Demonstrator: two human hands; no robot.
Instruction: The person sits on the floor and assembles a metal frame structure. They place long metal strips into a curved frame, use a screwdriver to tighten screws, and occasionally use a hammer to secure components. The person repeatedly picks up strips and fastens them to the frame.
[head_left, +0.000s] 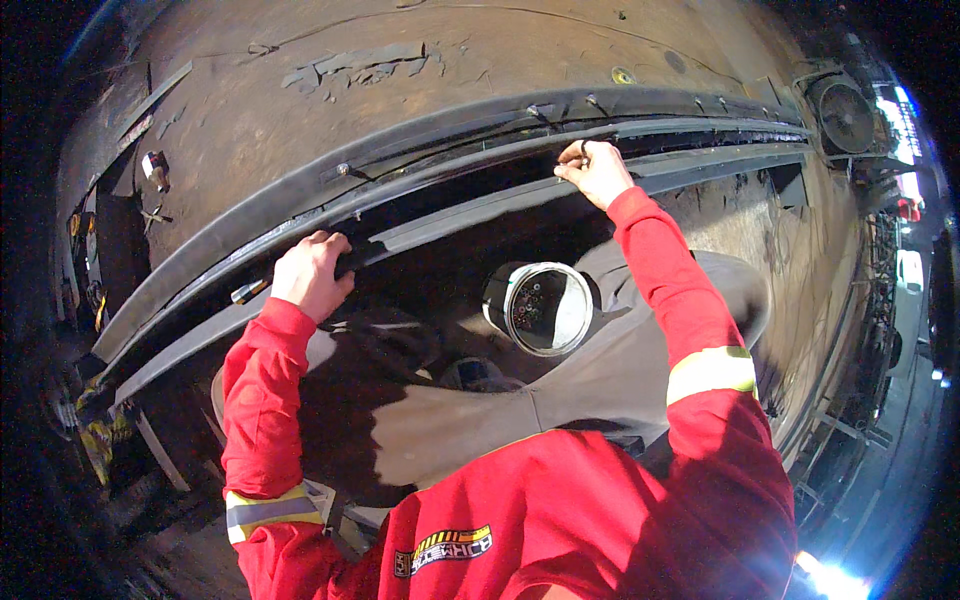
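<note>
Long curved metal rails [430,226] run across in front of me with a dark gap between them. My right hand [598,175] is over that gap, thumb and fingers pinched together; what sits between the fingertips is too small to name. Farther left, my left hand [312,272] is curled at the near rail, and a dark shape shows between its thumb and fingers. A short shiny cylinder [250,291] lies just left of that hand; whether the two are joined I cannot tell. Bolts [343,169] stick out along the far rail.
A white-rimmed bucket [549,310] with small metal parts inside stands between my legs. Flaking sheet pieces [355,62] lie on the brown surface beyond the rails. A round fan-like thing [846,116] sits at the far right. A small container [155,171] is at the far left.
</note>
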